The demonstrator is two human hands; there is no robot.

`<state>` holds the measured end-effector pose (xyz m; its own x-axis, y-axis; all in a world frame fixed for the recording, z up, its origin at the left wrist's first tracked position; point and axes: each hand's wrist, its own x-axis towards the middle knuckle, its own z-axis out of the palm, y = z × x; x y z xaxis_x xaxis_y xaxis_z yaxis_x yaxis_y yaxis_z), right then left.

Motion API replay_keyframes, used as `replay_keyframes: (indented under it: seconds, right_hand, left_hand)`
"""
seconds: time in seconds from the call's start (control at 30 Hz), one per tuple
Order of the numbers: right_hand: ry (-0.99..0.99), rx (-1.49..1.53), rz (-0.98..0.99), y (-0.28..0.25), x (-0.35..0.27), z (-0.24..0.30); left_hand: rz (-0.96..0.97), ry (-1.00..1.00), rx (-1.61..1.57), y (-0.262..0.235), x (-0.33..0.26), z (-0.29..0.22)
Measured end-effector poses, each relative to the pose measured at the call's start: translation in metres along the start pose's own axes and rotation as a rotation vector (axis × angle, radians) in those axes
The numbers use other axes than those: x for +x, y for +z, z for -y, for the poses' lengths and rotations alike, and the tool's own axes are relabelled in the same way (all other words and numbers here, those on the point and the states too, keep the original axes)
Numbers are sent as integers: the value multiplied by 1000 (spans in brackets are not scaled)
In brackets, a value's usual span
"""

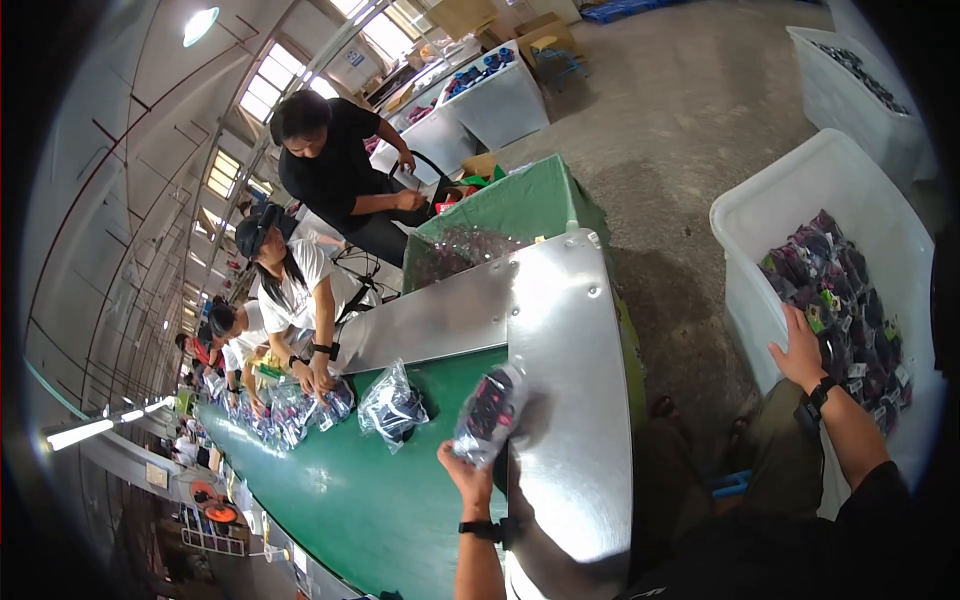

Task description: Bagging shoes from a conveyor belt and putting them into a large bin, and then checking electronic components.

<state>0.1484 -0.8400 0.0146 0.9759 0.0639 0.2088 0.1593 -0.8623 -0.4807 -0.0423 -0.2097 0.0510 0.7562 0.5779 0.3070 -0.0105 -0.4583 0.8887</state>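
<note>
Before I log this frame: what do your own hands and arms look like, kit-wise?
Left hand and right hand ungloved. Black strap with small dark block, left wrist; black wristband, right. Black right sleeve; left sleeve out of view.

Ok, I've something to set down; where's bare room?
Bare: the green belt left of the left hand, below the loose bag, and the metal ledge right of the held bag. Crowded: the belt's far end, under bags, and the white bin by the right hand.

From the wearer's head, the fisheye view looks down, near the bare left hand (pixel 468 478), across the smooth green belt (pixel 350 490).
</note>
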Motion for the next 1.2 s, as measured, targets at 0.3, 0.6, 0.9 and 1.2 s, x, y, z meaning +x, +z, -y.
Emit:
replay_keyframes:
  seconds: [0.3,0.6,0.9,1.2]
  right_hand:
    - [-31,-3,-11,-3,-4,-4]
    - [10,8,39,-4,-12,-7]
    - [-70,188,-124,16,-1,-42]
    - [13,900,260,-18,-16,46]
  left_hand:
    - [13,-619,-413,-4,-19,-58]
    - [38,-416,-185,35,-8,-72]
    - [343,-639,-864,61,-42,-134]
    - [755,-842,-784,118,-86,-197]
